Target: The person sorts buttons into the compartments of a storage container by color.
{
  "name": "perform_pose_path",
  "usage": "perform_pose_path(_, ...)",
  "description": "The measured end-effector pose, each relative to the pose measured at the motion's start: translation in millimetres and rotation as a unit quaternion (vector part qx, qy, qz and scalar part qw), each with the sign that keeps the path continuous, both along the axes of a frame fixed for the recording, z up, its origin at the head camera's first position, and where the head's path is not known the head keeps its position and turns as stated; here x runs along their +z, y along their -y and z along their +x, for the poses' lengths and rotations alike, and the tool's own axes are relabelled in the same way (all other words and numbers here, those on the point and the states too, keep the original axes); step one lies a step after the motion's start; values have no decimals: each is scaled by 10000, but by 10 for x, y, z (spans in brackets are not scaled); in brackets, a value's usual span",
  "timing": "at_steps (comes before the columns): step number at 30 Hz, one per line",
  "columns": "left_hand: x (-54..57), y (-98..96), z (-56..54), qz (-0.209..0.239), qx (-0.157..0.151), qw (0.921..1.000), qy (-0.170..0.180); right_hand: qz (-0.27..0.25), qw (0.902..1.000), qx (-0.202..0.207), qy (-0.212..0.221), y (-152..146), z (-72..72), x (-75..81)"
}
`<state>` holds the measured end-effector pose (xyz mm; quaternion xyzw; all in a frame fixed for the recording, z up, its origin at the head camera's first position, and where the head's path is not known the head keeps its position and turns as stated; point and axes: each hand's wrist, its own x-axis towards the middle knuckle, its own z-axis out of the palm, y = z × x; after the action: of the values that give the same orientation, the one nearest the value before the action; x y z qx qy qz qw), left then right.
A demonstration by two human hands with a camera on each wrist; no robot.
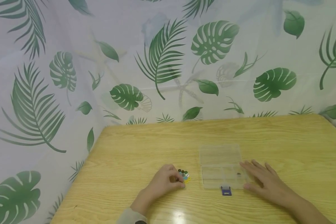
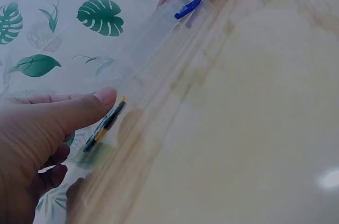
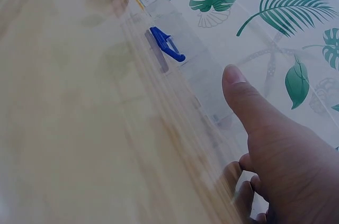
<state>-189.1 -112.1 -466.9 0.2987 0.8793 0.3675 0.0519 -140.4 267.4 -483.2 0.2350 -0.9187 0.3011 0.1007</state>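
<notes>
A clear plastic compartment box (image 1: pixel 212 182) lies on the table with its lid (image 1: pixel 219 154) laid back and a blue latch (image 1: pixel 226 191) at its front edge. One small dark disc (image 1: pixel 239 174) shows inside, toward the right. Left of the box are several small round discs (image 1: pixel 186 173) in dark green, blue, yellow and whitish. My left hand (image 1: pixel 163 182) is at these discs, thumb and index fingertips right by them; I cannot tell if it pinches one. My right hand (image 1: pixel 264 180) rests at the box's right side, fingers extended and fingertips at its edge.
The wood-grain table (image 1: pixel 137 143) extends around the box on all sides. Behind it and to the left hangs a pale cloth (image 1: pixel 168 102) printed with green leaves. Light glares off the table (image 1: pixel 179 216) near the front.
</notes>
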Motion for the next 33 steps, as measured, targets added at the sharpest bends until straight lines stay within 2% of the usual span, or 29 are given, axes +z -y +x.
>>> perform_pose_path(12,-58,-6,-9,-108,-146,9995,-244,43,10000,-41,-60,-14,5,-24)
perform_pose_path(19,-71,-31,-11,-75,-397,9985,-370,7,10000,-3,25,-15,1,-23)
perform_pose_path(23,-99,-55,-11,-63,-480,9973,-559,24,10000,-6,33,-14,0,-19)
perform_pose_path(27,-91,-74,7,-233,-573,9952,-761,34,10000,-3,62,-14,-3,-13)
perform_pose_path(33,-82,-134,22,-244,-854,9896,-1133,12,9999,9,101,-22,-8,-3)
